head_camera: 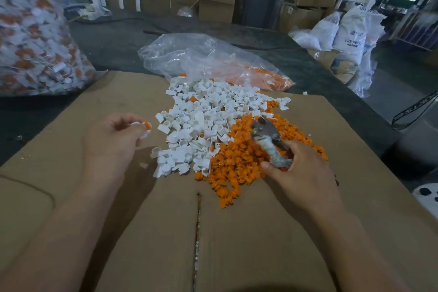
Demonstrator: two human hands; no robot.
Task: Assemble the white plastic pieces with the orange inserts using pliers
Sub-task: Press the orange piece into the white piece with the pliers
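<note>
far left, big clear bag (35, 38) is sitting on the table, looking full of white-and-orange parts, likely finished ones. left hand (111, 142) is hovering over the cardboard box top (142, 220), fingertips pinching one white piece with an orange insert (144, 126), orange end pointing right; can't tell if it's pressed fully home. white pieces pile (201, 121) is lying mid-box between the two hands, clear bag of orange stock (237, 66) lying behind it. orange inserts pile (239, 163) is lying just right of the white one, touching it. right hand (301, 168) is gripping the pliers (266, 134) by the wrapped handles, fingers curled round them; long axis is running from the palm up and left, head hanging over the orange pile. jaws are too blurred to call apart or together. key relation: held piece is sitting left of the pliers head, well apart, white pile between, so I'm reading the next move as the hands closing in, insert end meeting the jaws. risk: squeezing off-axis and cocking the insert. white sacks (350, 31) are standing far right, off the table
</note>
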